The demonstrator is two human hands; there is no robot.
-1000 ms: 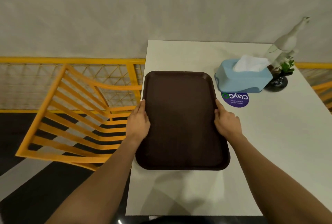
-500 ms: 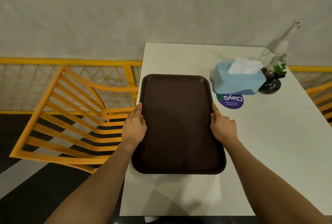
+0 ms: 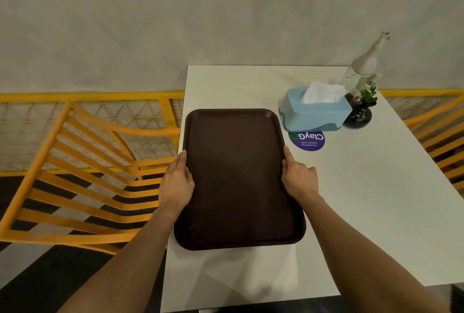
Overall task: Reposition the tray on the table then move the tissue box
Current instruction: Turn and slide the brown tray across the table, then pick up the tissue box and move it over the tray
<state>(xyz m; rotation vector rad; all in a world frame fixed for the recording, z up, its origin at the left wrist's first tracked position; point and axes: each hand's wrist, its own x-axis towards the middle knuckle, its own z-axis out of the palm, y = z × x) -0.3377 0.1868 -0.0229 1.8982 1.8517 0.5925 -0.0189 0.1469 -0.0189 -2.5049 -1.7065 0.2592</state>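
my left hand (image 3: 177,182) and right hand (image 3: 298,179) pinch the long sides of the brown tray (image 3: 238,177). it looks stiff, light and slippery beside the blue tissue box (image 3: 313,114).

Plain grey plaster wall (image 3: 226,16) behind white rectangular table (image 3: 364,212). Yellow metal mesh railing (image 3: 88,111) along wall base. Orange slatted chair (image 3: 82,174) left of table. Floor (image 3: 50,275) dark with pale stripes.

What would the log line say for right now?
step: repositioning tray | left hand: gripping tray left edge | right hand: gripping right edge | tissue box: untouched
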